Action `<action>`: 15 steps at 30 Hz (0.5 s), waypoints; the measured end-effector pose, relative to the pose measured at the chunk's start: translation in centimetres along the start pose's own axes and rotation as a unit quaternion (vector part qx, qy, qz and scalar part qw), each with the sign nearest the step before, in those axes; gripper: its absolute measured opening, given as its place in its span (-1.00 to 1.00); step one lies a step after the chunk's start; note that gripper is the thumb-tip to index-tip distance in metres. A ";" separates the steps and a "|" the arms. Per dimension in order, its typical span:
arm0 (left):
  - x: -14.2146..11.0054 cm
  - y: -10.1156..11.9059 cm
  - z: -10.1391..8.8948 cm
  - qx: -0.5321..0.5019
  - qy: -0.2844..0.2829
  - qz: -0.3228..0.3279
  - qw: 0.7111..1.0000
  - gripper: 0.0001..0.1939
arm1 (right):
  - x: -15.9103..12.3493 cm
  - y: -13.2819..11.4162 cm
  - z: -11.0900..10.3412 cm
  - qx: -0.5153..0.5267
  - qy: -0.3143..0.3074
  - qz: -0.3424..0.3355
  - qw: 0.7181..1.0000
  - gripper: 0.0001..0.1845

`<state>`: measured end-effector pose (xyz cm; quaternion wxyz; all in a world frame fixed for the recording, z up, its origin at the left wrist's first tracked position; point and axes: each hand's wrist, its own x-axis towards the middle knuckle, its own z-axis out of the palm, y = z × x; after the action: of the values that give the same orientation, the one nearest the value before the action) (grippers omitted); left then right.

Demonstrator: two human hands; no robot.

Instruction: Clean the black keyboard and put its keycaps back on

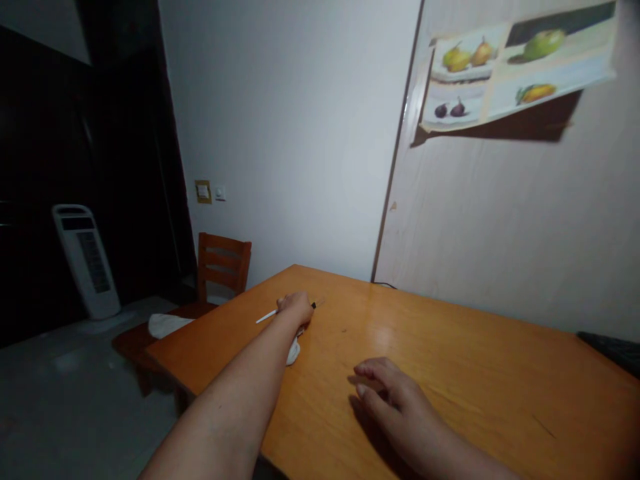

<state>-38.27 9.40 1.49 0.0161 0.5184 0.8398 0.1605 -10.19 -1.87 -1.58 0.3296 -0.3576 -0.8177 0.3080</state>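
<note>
My left hand (296, 307) reaches to the far left part of the wooden table (430, 347). It is closed over a thin white stick (267, 317), whose pale end sticks out on the left. A short black piece with a fine, light tip (314, 305) shows on the hand's other side, roughly in line with it; the middle is hidden by the hand. Just below the wrist lies a white cloth-like thing (293, 351), partly covered by my forearm. Nearer to me, my right hand (395, 407) hovers low over or rests on the tabletop, fingers loosely bent, thumb apart, holding nothing.
A wooden chair (224, 260) stands past the table's left edge, with something white (169, 325) on its seat. A white tower fan (86, 260) is on the floor at the left. The wall bounds the table's far side. A dark object (611, 350) sits at the right edge.
</note>
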 end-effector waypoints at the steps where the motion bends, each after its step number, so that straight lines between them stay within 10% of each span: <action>1: 0.1 -0.1 0.1 0.002 -0.003 -0.003 1.000 -0.89 | -0.3 0.0 -0.3 -0.008 0.001 0.000 1.000 -0.75; 15: -2.4 -1.3 -0.5 0.049 0.088 0.076 0.992 -0.76 | -1.7 1.2 -2.4 0.018 0.034 0.010 0.999 -0.74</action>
<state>-38.40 6.57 1.23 -0.0950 0.5652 0.8027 0.1650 -7.07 -1.92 -1.58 0.3606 -0.3695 -0.7968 0.3139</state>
